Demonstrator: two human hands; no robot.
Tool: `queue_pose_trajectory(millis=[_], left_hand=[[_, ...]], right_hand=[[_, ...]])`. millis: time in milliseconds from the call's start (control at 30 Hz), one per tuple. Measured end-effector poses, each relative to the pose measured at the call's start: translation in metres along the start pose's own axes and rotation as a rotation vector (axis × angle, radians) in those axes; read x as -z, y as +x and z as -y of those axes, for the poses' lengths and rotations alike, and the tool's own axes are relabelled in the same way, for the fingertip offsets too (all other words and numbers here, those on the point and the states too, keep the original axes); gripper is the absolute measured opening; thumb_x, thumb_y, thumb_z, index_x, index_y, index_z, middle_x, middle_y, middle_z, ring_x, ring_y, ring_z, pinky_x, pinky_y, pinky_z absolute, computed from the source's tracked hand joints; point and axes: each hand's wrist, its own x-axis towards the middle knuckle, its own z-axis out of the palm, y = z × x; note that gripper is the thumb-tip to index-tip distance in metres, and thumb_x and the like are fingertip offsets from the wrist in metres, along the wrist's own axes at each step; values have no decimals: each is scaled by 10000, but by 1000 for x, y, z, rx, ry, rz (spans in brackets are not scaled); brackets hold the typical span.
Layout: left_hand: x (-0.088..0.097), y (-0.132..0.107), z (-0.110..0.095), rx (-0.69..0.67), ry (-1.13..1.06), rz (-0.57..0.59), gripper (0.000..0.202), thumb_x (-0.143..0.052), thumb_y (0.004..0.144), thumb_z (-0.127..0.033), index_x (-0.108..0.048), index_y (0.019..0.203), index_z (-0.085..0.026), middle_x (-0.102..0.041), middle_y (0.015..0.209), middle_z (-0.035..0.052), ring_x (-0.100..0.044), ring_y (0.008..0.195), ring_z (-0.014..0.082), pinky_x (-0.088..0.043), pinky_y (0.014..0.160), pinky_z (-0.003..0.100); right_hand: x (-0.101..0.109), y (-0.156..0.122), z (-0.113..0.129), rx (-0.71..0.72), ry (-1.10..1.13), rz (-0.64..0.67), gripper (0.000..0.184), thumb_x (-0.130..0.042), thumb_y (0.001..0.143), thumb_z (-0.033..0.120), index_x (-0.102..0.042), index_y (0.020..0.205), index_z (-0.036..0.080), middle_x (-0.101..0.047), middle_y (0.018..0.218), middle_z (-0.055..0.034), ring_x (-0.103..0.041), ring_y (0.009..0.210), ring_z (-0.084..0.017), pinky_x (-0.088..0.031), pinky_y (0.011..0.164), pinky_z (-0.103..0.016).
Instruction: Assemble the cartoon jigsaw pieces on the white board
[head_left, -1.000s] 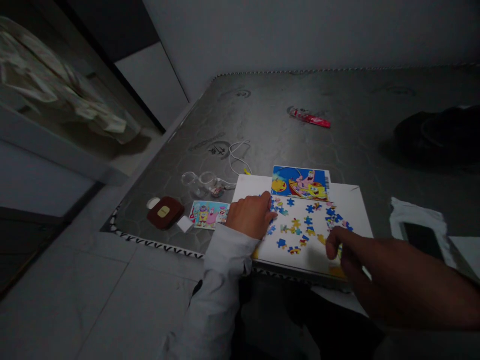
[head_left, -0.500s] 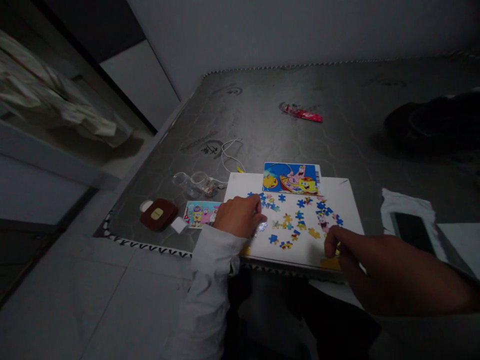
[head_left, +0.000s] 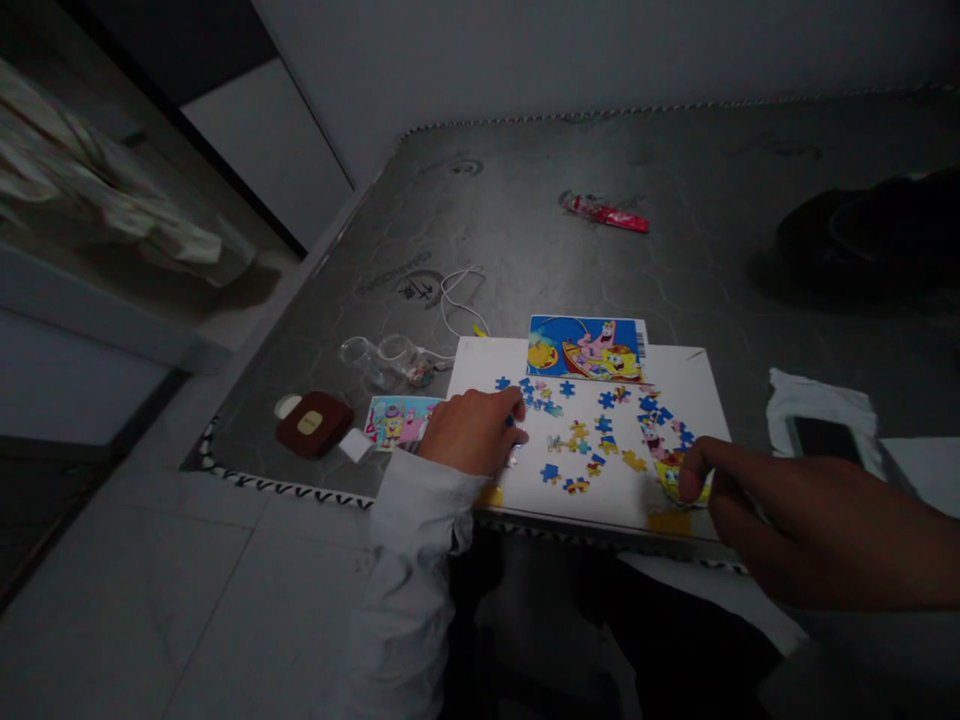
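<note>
Jigsaw pieces [head_left: 577,432] lie mostly unjoined in a loose ring on the white board [head_left: 480,370] below the picture card [head_left: 585,348], the left hand [head_left: 472,432] curled with its fingers [head_left: 504,408] apparently pinching a blue piece [head_left: 511,421], and the right hand's [head_left: 772,510] fingers [head_left: 696,458] pinching a yellow cluster [head_left: 675,480] at the board's lower right

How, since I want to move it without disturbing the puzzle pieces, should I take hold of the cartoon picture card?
Pinch its far edge, coming from beyond the white board. The thin, flat card sticks out past the board's far edge over the dark table, so that edge is free, and your fingers stay clear of the puzzle pieces nearer you.
</note>
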Motion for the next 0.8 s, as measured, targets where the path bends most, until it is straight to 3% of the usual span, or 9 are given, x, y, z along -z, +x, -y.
queue_pose_trajectory(millis=[133,467,667,800], left_hand=[[2,-2,6,-50,6,26,381,-772,826,-377,-686,1197,-365,-756,949,33,-705,957,280,-508,782,366],[-2,2,12,-102,7,40,271,-769,833,-331,-746,1101,-357,-773,1011,37,-713,979,276,-524,799,363],[-1,0,11,-106,22,31,369,-739,864,-342,-692,1228,-378,-769,1050,48,-712,1006,302,-539,825,410],[1,0,10,-140,15,65,319,-695,896,-282,-705,1199,-382,-775,1043,24,-714,1007,280,-532,827,387]], right_hand=[[-2,-1,-6,55,-10,12,264,-484,863,224,-667,1052,247,-729,761,-72,-703,629,-265,-461,549,-323],[-7,1,-9,104,44,-8,254,-526,847,261,-680,1048,260,-722,752,-63,-682,592,-248,-450,548,-320],[-6,5,-1,90,8,8,244,-528,844,263,-674,1040,257,-728,772,-67,-697,630,-267,-446,545,-325],[-5,4,3,109,-16,13,254,-497,859,221,-667,1045,248,-728,778,-68,-698,634,-263,-440,547,-326]])
